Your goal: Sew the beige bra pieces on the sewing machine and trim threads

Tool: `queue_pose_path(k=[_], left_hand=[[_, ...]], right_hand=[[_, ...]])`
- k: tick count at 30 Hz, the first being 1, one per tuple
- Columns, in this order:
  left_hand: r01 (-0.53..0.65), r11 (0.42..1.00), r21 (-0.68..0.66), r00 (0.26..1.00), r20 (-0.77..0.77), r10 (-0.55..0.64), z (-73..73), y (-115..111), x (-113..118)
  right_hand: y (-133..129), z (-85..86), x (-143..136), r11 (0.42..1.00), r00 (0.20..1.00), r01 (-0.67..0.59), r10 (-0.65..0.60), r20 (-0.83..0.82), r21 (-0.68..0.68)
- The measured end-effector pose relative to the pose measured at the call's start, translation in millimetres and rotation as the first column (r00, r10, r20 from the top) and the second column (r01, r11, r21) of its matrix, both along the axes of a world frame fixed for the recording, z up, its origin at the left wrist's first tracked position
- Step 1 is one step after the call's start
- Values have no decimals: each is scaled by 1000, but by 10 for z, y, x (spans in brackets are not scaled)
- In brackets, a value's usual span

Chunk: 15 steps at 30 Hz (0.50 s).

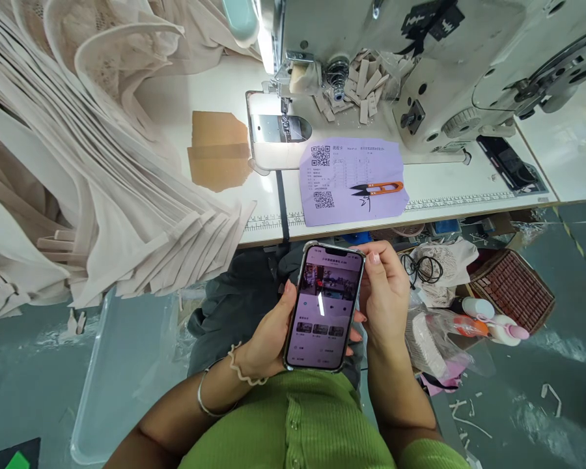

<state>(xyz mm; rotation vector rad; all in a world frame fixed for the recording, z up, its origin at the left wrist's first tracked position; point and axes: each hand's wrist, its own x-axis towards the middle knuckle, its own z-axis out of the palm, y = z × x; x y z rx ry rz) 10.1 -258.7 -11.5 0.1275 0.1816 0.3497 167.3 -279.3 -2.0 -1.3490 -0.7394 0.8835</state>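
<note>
A phone (324, 309) with a lit screen is held upright over my lap, below the table's front edge. My left hand (272, 332) wraps round its left side, the thumb along the edge. My right hand (385, 293) grips its right side near the top corner, with some fingers behind it. Beyond the phone, a purple paper (322, 172) with printed codes lies on the sewing table (215, 205). Orange-handled thread snips (385, 187) rest on that paper. A brown card piece (219, 151) lies left of the machine's needle plate (268, 153).
A large stack of beige fabric pieces (127, 176) hangs over the table's left side. The sewing machine (454, 71) stands at the back, small beige strips (368, 85) beside it. A dark device (506, 163) lies at right. Below are a wicker basket (512, 286) and a clear bin (127, 365).
</note>
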Motion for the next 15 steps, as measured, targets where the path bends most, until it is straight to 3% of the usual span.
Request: queue_pose_path(k=[15], left_hand=[[7,1000,1,1000,-11,-7,3,-2,-3]], right_hand=[[-4,12,-1,1000,1000,-10,10,5,-28]])
